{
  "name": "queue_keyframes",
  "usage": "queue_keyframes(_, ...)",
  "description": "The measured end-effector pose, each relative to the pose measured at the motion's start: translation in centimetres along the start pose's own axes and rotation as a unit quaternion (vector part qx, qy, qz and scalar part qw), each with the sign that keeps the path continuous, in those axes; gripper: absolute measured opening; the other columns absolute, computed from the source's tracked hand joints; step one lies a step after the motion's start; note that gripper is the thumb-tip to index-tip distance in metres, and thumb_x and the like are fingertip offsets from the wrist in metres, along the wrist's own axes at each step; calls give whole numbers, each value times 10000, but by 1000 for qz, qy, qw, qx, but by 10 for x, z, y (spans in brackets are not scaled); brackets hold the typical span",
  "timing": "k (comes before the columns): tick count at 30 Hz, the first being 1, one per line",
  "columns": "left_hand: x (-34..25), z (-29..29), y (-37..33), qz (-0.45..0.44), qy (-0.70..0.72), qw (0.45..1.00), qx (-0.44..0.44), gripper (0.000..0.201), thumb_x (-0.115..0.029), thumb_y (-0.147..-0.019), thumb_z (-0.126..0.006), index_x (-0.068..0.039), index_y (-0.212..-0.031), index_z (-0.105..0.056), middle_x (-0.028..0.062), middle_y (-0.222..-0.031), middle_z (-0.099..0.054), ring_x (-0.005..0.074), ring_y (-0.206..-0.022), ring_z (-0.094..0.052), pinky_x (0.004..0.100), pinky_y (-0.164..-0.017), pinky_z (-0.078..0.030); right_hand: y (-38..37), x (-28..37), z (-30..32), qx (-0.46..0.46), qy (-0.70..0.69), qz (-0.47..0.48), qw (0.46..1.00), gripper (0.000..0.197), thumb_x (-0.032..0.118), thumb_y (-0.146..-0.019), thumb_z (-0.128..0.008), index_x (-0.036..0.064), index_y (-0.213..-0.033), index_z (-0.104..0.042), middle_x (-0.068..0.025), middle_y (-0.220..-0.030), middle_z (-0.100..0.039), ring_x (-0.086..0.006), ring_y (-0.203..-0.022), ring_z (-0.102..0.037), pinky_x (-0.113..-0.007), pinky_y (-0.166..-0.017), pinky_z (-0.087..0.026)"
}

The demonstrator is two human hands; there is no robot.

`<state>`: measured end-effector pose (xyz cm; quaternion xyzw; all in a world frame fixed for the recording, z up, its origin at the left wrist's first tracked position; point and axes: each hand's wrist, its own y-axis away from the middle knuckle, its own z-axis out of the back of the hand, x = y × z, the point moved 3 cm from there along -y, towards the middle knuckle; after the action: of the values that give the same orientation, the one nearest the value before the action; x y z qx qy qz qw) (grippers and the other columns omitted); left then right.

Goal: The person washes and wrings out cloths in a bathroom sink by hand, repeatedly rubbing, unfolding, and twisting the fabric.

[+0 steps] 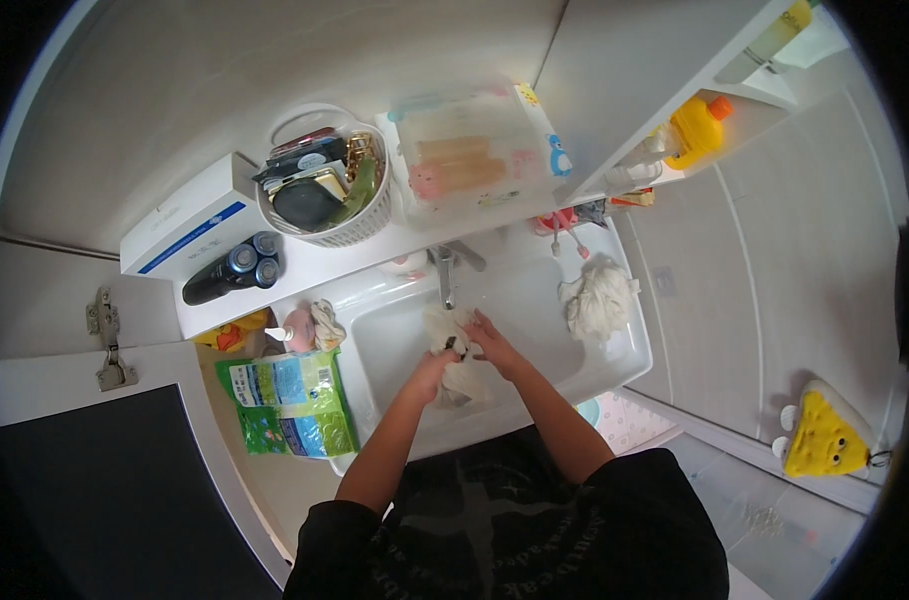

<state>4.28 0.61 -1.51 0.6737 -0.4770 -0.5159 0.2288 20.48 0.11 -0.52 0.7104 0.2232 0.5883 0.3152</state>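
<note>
- White cloth (464, 385) is hanging from the hands inside the white sink basin (564, 362), just nearer than the faucet (446, 277); a small dark patch is showing on it.
- The left hand (434, 372) is clamping onto the cloth's middle, while the right hand (492, 345) is lying against its right side with fingers spreading; whether those are gripping, I cannot tell. The two hands are working close together.
- On the right sink rim, a second, crumpled white cloth (600, 302) is resting, with pink-and-white toothbrushes (574, 236) leaning at the far right corner.
- Left of the basin, a green-and-blue package (289, 403) is lying near a pink pump bottle (299, 331), whose pump is pointing left.
- On the far ledge, a white basket (359, 232) is holding a dark rounded pouch (307, 204), a gold-coloured piece (362, 153) and other small items. To its right, a translucent box (484, 113) is enclosing tan, blurred contents; to its left, a black shaver (229, 272) is lying before a long white box (189, 222).
- On the right shelf, a yellow bottle (694, 133) with an orange cap is standing.
- Farther out, a yellow triangular plush (824, 437) is hanging by the pale right wall (774, 240), and a dark-panelled cabinet door (104, 480) is filling the near left.
</note>
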Motion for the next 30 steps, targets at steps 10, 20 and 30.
queue_keyframes(10,-4,-33,-38,-104,320,937,88,332,-258,-941,-542,-50,-1198,-577,98,-1177,-633,268,-1144,-577,407,-1047,-421,31,-34,27,-49,-121,-39,991,629,562,-948,-529,231,-1469,-408,-61,-1399,-486,-271,-1260,-461,-518,-989,-410)
queue_keyframes(20,-18,-21,-24,-167,448,871,112,489,-393,-975,-414,-40,-1278,-565,108,-1299,-607,288,-1226,-555,424,-1065,-430,-6,-10,3,-57,-182,15,982,653,440,-922,-651,175,-1464,-400,-84,-1348,-513,-219,-1193,-528,-375,-880,-508)
queue_keyframes(30,5,-15,-34,-121,398,906,76,431,-379,-991,-455,-104,-1313,-538,45,-1287,-605,224,-1170,-595,398,-993,-494,-18,5,-45,-13,7,184,983,694,347,-751,-837,8,-1284,-550,-99,-1108,-664,-204,-1020,-634,-330,-902,-502)
